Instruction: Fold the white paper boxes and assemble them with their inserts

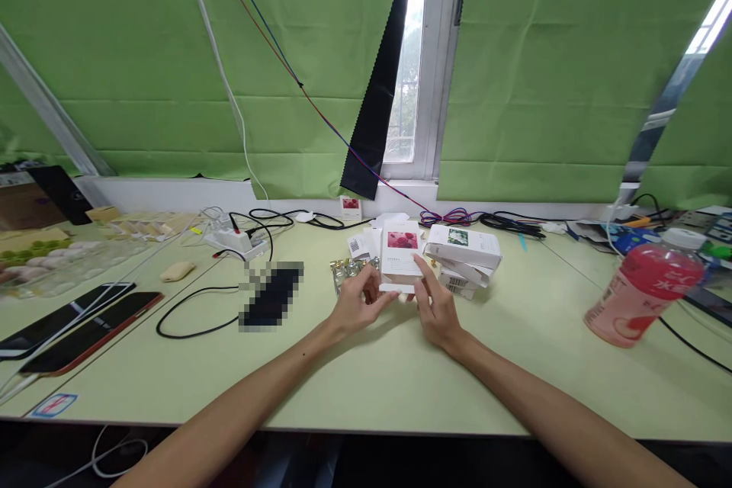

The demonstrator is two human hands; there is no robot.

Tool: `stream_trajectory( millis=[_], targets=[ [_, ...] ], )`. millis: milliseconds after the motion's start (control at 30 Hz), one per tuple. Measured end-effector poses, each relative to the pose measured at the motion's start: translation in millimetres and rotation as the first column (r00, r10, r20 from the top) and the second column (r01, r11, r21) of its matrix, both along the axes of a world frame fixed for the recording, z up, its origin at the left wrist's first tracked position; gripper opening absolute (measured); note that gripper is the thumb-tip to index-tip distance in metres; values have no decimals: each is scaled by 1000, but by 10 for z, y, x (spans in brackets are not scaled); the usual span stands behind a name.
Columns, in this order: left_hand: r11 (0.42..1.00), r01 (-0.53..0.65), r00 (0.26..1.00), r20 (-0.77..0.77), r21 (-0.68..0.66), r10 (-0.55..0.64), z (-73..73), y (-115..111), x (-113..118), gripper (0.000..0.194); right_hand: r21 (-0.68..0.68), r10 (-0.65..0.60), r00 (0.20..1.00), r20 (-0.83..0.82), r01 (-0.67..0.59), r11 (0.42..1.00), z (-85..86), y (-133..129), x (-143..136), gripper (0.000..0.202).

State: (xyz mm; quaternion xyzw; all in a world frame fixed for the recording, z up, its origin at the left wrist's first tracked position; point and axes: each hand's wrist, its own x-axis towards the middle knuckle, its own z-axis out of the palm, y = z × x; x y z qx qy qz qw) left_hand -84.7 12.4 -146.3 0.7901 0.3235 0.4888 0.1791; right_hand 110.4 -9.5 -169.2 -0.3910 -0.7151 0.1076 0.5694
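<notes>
Between my two hands is a small white carton [399,259] with a pink-red flower picture, held just above the table. My left hand [360,297] pinches its lower left corner with thumb and fingers. My right hand [438,309] grips the lower right side, its index finger lying on the front face. Behind my left hand stand several small glass bottles [339,270] with gold and silver tops, partly hidden by the hand. Beside my right hand lies a stack of white cartons [477,248], the top one with a green-and-white picture. Another small carton [351,207] leans at the back by the wall.
A pink drink bottle [643,293] stands at the right. Phones [91,332] and a blurred-out dark device [274,296] lie on the left, near a power strip [234,240] with cables. Egg trays [51,263] are at far left; coiled wires [451,217] run along the back.
</notes>
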Motion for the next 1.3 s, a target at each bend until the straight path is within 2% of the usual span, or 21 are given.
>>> stream_trajectory(
  millis=[300, 467, 1033, 1300],
  targets=[
    [995, -3, 1000, 12, 102, 2, 14, -2, 14, 30, -13, 18, 999, -37, -18, 1000, 9, -5, -5, 49],
    [987, -26, 999, 27, 161, 22, 49, -26, 43, 20, -5, 6, 998, -57, -6, 1000, 8, -5, -7, 49],
    [985, -47, 996, 78, 168, 34, 16, 10, 31, 16, -17, 55, 997, -49, -56, 998, 40, -15, 0, 51],
    [987, -52, 996, 83, 154, 39, 19, 1, 36, 17, -4, 34, 998, -48, -34, 999, 47, -15, -7, 49]
  ],
)
